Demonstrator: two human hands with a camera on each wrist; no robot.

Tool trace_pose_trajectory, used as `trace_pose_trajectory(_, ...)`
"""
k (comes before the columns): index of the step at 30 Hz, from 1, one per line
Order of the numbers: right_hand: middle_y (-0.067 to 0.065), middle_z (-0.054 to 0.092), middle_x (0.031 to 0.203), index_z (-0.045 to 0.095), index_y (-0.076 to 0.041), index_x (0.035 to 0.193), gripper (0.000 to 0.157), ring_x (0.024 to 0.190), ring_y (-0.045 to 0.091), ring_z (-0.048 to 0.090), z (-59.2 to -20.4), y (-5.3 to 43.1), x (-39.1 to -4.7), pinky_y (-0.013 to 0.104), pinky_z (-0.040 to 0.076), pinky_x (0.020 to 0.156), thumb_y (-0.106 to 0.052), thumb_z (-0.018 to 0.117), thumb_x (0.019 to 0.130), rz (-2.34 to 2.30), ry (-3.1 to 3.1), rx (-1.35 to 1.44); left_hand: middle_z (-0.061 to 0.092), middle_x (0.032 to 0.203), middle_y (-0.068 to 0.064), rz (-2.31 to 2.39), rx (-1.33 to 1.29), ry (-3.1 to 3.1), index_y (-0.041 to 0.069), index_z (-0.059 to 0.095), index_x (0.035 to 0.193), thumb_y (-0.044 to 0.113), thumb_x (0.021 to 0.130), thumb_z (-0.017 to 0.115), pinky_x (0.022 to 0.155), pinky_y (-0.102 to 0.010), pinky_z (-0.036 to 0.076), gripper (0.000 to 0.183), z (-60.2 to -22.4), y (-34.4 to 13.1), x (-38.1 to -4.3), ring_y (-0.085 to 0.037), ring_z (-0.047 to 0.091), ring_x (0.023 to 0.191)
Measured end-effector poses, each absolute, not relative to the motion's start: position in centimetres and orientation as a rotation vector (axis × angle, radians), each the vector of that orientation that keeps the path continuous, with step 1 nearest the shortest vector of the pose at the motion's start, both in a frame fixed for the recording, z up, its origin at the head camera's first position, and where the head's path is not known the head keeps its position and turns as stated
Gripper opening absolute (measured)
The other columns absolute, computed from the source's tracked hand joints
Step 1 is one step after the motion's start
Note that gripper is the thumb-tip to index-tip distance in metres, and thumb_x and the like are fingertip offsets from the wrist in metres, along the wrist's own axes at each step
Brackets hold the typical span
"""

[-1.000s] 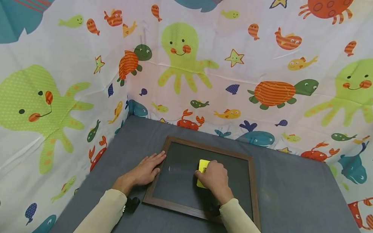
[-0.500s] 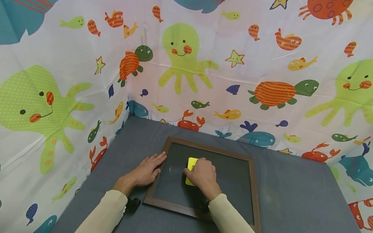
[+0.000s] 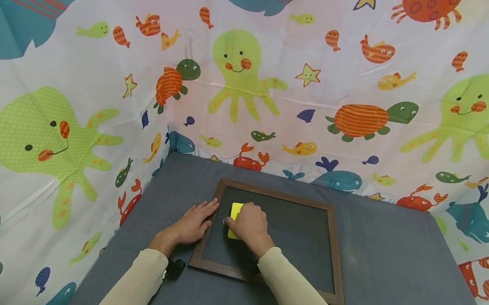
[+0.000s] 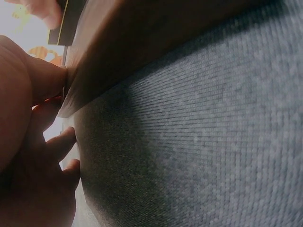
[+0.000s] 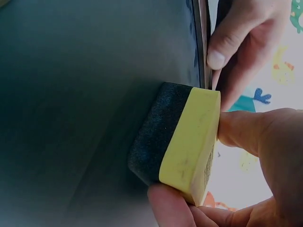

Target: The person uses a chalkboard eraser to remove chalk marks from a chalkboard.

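Note:
A chalkboard (image 3: 293,242) in a brown wooden frame (image 3: 282,195) lies on the grey cloth. My right hand (image 3: 251,227) grips a yellow board eraser (image 3: 234,217) over the board's left part. In the right wrist view, the thumb and fingers pinch the sides of the eraser (image 5: 189,142), and its dark felt side faces the board surface. My left hand (image 3: 191,222) rests along the frame's left edge with its fingers extended. In the left wrist view, the left hand (image 4: 28,127) touches the wooden frame (image 4: 113,47) and the cloth beside it.
Grey cloth (image 3: 393,267) covers the table around the board. A white curtain (image 3: 283,42) printed with sea animals hangs behind and along the sides. A small black item (image 3: 176,268) sits at the left wrist.
My right hand has slid the eraser leftward across the chalkboard, from near its middle towards the left edge. The left hand has stayed in place on the frame.

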State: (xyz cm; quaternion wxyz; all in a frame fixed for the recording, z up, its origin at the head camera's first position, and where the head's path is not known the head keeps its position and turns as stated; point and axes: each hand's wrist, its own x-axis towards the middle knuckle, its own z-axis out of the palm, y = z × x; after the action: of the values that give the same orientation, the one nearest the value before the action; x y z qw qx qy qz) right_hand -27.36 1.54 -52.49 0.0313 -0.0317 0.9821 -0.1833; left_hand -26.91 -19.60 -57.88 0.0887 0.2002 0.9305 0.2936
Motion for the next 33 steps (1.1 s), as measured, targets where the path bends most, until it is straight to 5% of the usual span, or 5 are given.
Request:
trace_pose_trajectory(18,0.015,0.068,0.096,0.067,0.005,0.12,0.065,0.08,0.028,0.068,-52.2,1.9,-27.8,0.045,0.067,0.08,-0.051,0.085,0.091,-0.565,3.006,-0.129,0.022,0.184,-0.009,0.86,0.595,2.777,0.007,0.03,0.174,0.013,0.115,0.053,0.135,-0.068,0.015,0.063,-57.8,-19.0,-27.3,-0.042,0.021,0.169)
trace_pose_trajectory(33,0.013,0.064,0.09,0.065,0.004,0.115,0.061,0.077,0.028,0.064,-52.2,8.2,-27.0,0.044,0.062,0.072,-0.048,0.085,0.09,-0.624,2.987,0.015,0.021,0.184,-0.011,0.884,0.621,2.756,0.006,0.029,0.174,0.013,0.115,0.052,0.135,-0.069,0.015,0.063,-57.8,-19.3,-27.1,-0.043,0.02,0.169)
